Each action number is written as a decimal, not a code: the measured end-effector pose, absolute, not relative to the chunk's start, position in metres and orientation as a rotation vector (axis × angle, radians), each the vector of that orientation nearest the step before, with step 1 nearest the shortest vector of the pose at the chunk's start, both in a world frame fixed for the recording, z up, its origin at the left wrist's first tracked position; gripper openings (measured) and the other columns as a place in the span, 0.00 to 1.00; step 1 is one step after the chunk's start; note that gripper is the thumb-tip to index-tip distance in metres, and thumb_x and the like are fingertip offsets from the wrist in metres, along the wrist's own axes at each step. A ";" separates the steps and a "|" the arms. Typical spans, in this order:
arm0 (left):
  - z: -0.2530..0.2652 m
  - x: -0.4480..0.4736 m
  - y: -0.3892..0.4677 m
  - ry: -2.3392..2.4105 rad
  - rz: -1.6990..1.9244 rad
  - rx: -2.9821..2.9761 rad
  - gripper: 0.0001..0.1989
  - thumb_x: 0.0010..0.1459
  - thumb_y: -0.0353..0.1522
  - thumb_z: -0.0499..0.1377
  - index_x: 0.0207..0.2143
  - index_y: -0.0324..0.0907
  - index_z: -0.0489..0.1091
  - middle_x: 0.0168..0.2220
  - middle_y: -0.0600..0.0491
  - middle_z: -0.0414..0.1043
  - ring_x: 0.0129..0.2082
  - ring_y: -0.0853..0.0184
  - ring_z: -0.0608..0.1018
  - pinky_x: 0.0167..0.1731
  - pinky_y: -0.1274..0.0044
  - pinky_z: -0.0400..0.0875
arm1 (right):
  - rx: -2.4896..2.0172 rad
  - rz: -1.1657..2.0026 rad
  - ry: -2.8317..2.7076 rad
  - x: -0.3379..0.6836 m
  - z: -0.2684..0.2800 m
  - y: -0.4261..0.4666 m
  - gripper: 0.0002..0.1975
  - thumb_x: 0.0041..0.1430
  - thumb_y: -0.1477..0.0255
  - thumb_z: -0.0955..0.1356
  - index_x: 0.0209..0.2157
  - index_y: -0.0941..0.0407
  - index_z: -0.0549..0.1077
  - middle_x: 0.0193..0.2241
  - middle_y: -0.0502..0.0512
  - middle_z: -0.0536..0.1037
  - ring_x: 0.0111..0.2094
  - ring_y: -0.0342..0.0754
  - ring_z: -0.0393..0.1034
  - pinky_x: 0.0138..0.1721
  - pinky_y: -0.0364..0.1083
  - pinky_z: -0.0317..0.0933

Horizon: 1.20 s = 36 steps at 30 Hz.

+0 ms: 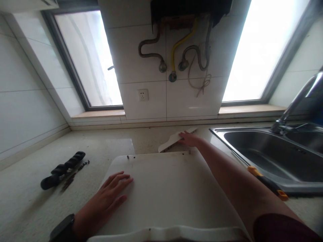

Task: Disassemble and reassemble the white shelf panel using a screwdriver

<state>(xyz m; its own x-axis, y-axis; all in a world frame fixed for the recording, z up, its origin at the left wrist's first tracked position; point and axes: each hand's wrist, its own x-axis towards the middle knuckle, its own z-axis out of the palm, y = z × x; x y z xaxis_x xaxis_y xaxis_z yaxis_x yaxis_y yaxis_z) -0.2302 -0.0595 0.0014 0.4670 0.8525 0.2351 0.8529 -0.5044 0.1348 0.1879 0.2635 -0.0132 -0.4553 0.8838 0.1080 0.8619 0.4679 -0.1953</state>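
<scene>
A large white panel with rounded corners lies flat on the counter in front of me, with small pegs and holes along its far edge. My left hand rests on its left side, fingers stretched out and holding nothing. Beyond the far edge, my right hand grips a smaller white board with a curved outline, which sits at a slant on the counter. The fingers are over its top edge; the thumb is hard to see. A white strip with a wavy edge stands along the near side of the large panel.
Several black ribbed parts lie in a row on the left counter, beside scattered small dark hardware. A black and orange tool handle lies by the steel sink on the right. A tiled wall with a socket stands behind.
</scene>
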 end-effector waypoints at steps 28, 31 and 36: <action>-0.004 -0.232 -0.052 -1.673 -0.465 -2.725 0.21 0.70 0.37 0.49 0.64 0.53 0.60 0.66 0.54 0.59 0.68 0.57 0.57 0.65 0.59 0.62 | -1.573 -0.025 -2.499 0.168 0.022 0.229 0.46 0.46 0.42 0.72 0.59 0.58 0.71 0.54 0.68 0.73 0.57 0.65 0.66 0.56 0.55 0.60; -0.003 -0.231 -0.053 -1.689 -0.478 -2.732 0.21 0.70 0.37 0.49 0.64 0.53 0.60 0.66 0.53 0.59 0.68 0.57 0.57 0.64 0.58 0.62 | -1.513 -0.083 -2.431 0.160 0.043 0.213 0.47 0.46 0.39 0.71 0.60 0.56 0.70 0.56 0.66 0.72 0.58 0.64 0.64 0.57 0.55 0.59; -0.002 -0.232 -0.055 -1.722 -0.540 -2.739 0.19 0.71 0.36 0.48 0.62 0.53 0.60 0.64 0.52 0.59 0.67 0.58 0.57 0.65 0.59 0.62 | -1.411 -0.097 -2.429 0.133 0.072 0.166 0.45 0.44 0.35 0.68 0.56 0.50 0.71 0.53 0.60 0.75 0.53 0.61 0.69 0.52 0.55 0.62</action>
<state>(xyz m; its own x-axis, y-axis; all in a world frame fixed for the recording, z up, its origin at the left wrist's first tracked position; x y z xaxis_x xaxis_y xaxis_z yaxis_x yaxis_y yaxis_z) -0.2320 -0.0554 -0.0019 0.3978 0.8952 0.2011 0.8497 -0.4421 0.2875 0.1330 0.1656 0.0721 -0.4554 0.8328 0.3148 0.8552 0.5075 -0.1055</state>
